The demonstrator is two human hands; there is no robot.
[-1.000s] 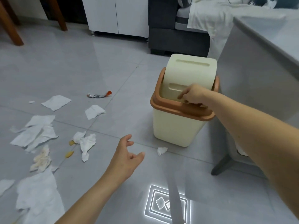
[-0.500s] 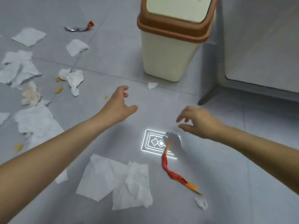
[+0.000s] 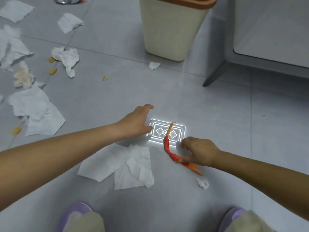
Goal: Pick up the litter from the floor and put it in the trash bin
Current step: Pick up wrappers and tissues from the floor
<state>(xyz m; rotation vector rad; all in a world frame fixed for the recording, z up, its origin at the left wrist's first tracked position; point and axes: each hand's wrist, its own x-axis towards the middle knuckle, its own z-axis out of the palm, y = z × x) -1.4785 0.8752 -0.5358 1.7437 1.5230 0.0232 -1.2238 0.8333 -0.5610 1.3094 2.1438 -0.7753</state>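
Observation:
A twisted red-orange wrapper strip (image 3: pixel 168 144) lies on the grey floor across a bright light reflection. My right hand (image 3: pixel 200 152) is down on it, thumb touching the strip's lower part and fingers curled apart above; the strip still lies flat. Fingers spread and holding nothing, my left hand (image 3: pixel 137 123) hovers just left of the reflection. A large crumpled white tissue (image 3: pixel 127 166) lies under my left forearm. The cream trash bin (image 3: pixel 167 30) with a brown rim stands at the top centre.
Small white scraps (image 3: pixel 203 183) (image 3: pixel 153 65) lie near the strip and the bin. Several tissues (image 3: pixel 36 111), yellow crumbs (image 3: pixel 52 71) and a foil wrapper (image 3: pixel 66 0) litter the left. A grey cabinet leg (image 3: pixel 214 74) stands right of the bin. My purple slippers (image 3: pixel 75 213) show at the bottom.
My right hand left the bin's lid, came down to the floor and now touches the red-orange strip. The view tilted downward. My left hand stayed open and shifted beside the reflection.

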